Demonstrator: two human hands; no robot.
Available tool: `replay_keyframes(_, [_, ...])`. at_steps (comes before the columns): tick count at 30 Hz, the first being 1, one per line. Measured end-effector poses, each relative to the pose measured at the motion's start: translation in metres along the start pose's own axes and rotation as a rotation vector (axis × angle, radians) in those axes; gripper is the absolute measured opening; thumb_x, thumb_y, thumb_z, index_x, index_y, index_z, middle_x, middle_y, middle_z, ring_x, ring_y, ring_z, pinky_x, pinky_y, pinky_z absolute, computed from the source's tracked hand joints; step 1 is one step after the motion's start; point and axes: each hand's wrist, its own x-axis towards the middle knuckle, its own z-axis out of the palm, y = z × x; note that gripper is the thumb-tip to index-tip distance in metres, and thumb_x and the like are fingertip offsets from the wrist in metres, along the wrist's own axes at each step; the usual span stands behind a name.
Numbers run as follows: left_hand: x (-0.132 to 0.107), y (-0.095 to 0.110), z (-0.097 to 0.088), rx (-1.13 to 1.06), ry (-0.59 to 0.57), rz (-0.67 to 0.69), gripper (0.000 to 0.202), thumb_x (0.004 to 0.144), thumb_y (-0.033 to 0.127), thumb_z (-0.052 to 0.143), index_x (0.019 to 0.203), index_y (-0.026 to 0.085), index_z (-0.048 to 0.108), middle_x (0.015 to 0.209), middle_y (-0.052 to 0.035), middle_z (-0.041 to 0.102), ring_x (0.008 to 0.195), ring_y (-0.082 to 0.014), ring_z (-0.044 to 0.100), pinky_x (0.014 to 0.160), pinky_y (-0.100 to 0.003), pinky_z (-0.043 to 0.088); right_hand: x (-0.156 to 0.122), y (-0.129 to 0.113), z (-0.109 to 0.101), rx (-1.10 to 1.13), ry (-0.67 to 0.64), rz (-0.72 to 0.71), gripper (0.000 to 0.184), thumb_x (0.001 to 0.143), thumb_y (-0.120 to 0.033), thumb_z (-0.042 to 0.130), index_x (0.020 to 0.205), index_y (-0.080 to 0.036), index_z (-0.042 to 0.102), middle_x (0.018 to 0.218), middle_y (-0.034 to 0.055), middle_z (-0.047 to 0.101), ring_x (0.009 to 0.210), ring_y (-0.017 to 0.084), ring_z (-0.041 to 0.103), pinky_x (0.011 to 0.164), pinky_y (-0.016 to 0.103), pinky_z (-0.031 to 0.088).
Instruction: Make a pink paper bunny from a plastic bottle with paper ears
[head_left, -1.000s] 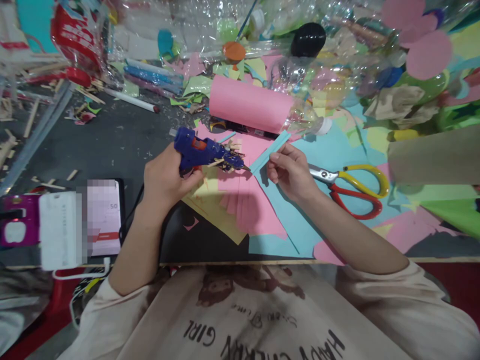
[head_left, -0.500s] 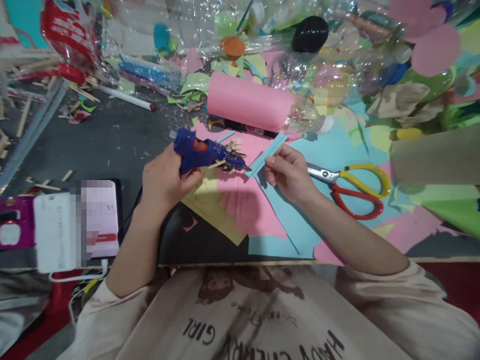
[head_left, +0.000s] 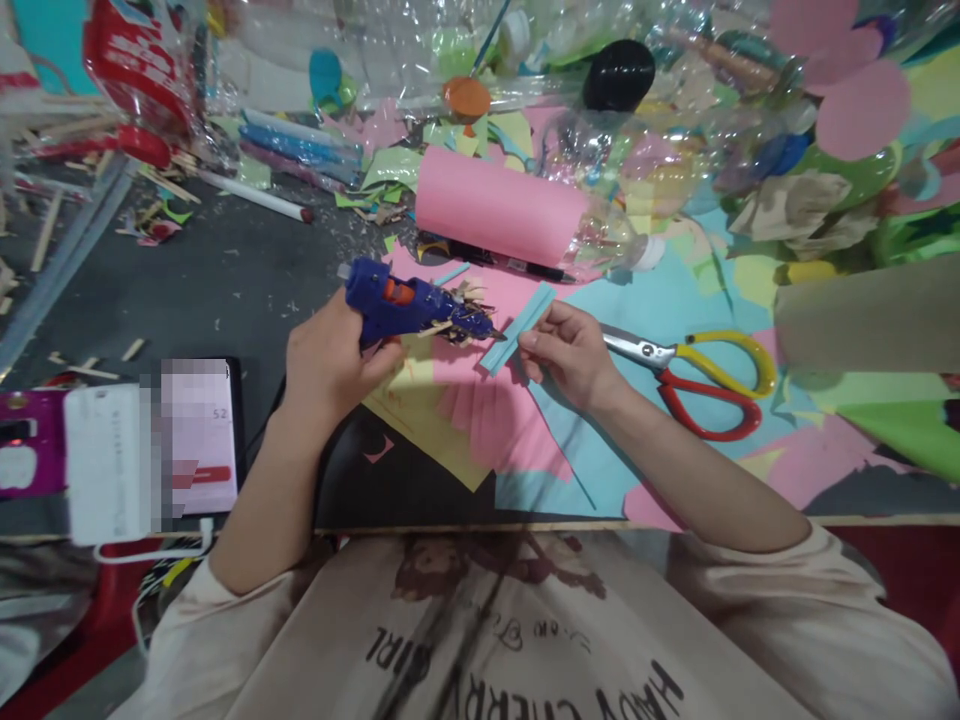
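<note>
My left hand [head_left: 330, 350] is wrapped round the handle of a blue hot glue gun [head_left: 397, 305], its nozzle pointing right. Bits of wood and dried glue cling to the gun's front. Between thumb and fingers, my right hand [head_left: 566, 350] pinches a folded light-blue paper strip [head_left: 517, 328], slanted from lower left to upper right. The nozzle tip is close beside the strip; whether they touch I cannot tell. Beneath both hands lie pink paper [head_left: 517, 420], part of it pleated, and a yellow sheet [head_left: 442, 440]. Scissors [head_left: 720, 375] with yellow and red handles rest right of my right hand.
A plastic bottle wrapped in pink paper [head_left: 499, 205] lies beyond my hands, a black pen [head_left: 525, 266] beside it. Clear bottles and paper scraps crowd the back. At left are a phone [head_left: 202, 430], a white marker [head_left: 255, 195] and wooden sticks. Blue paper [head_left: 637, 310] spreads at right.
My right hand has moved slightly left and down with the blue strip, sliding it past the nozzle. The glue gun in my left hand has stayed nearly still.
</note>
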Motion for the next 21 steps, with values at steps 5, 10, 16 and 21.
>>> replay_keyframes(5, [-0.0003,-0.0011,0.0013,0.054,-0.023,-0.008,0.034,0.075,0.027,0.061,0.108,0.022,0.064,0.096,-0.0084,0.068,0.098,-0.0314,0.068,0.084,-0.039,0.054,-0.0005,0.0022,-0.0003,-0.037,-0.046,-0.004,0.042,0.069,-0.049,0.084,0.070,-0.020,0.053,0.051,-0.0084,0.057,0.037,0.006,0.053,0.038,0.019,0.047])
replay_keyframes(10, [0.0008,0.0003,0.0019,0.053,-0.016,-0.003,0.035,0.073,0.029,0.063,0.107,0.023,0.063,0.095,-0.0063,0.068,0.097,-0.0293,0.067,0.084,-0.038,0.054,-0.0022,0.0017,0.0000,-0.071,-0.079,-0.009,0.041,0.071,-0.048,0.083,0.070,-0.019,0.054,0.052,-0.0080,0.058,0.037,0.006,0.053,0.039,0.019,0.047])
replay_keyframes(16, [0.0012,0.0062,0.0005,0.148,-0.047,-0.005,0.040,0.074,0.027,0.057,0.111,0.013,0.061,0.101,-0.0122,0.070,0.100,-0.0323,0.066,0.083,-0.041,0.054,-0.0040,0.0014,0.0011,-0.118,-0.104,0.030,0.042,0.070,-0.050,0.083,0.070,-0.019,0.054,0.052,-0.0065,0.060,0.040,0.006,0.055,0.039,0.018,0.044])
replay_keyframes(21, [0.0013,0.0043,0.0030,0.132,-0.040,-0.005,0.041,0.073,0.027,0.058,0.111,0.013,0.060,0.101,-0.0123,0.069,0.101,-0.0320,0.067,0.085,-0.041,0.054,-0.0055,-0.0005,0.0026,-0.139,-0.136,0.053,0.042,0.070,-0.049,0.082,0.070,-0.020,0.052,0.051,-0.0062,0.060,0.040,0.006,0.052,0.041,0.019,0.042])
